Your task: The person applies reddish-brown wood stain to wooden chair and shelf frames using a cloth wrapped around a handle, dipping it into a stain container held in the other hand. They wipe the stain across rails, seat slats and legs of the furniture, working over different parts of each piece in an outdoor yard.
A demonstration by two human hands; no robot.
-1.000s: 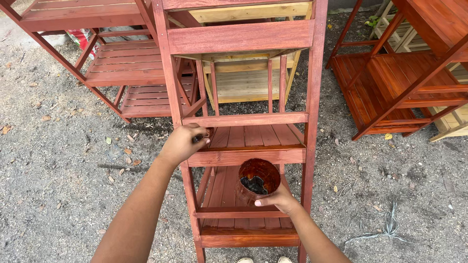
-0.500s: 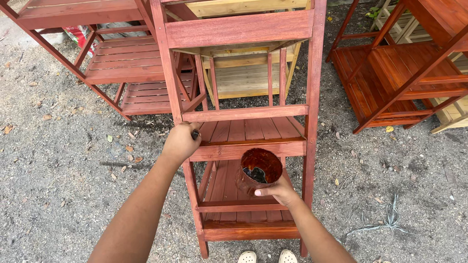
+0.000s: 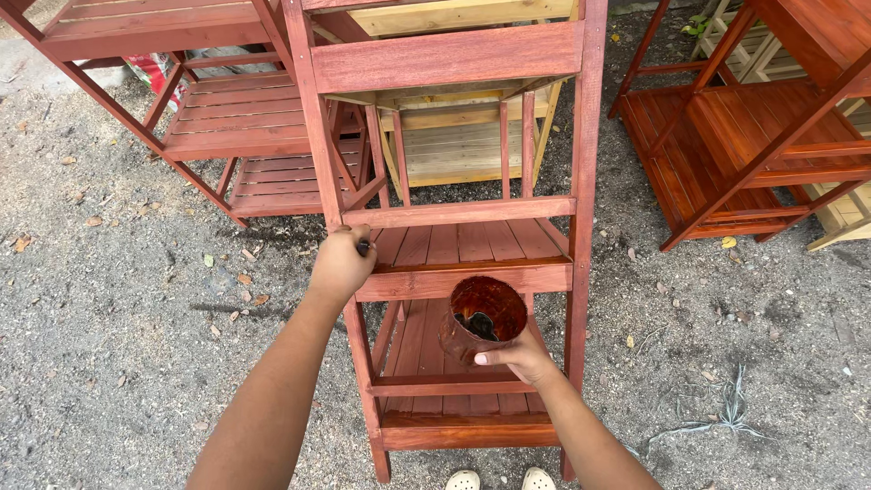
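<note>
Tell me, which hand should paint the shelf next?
Probably the left hand: it grips a dark brush handle against the shelf's left post. The right hand is busy holding the stain-covered cup.

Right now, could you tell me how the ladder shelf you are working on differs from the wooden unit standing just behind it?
The ladder shelf in front is coated red-brown; the unit behind is pale, bare wood. The front shelf has the left hand at its upright and the right hand holding a stained cup before it; no hand is on the pale unit. Both are slatted wood and stand on gravel.
</note>
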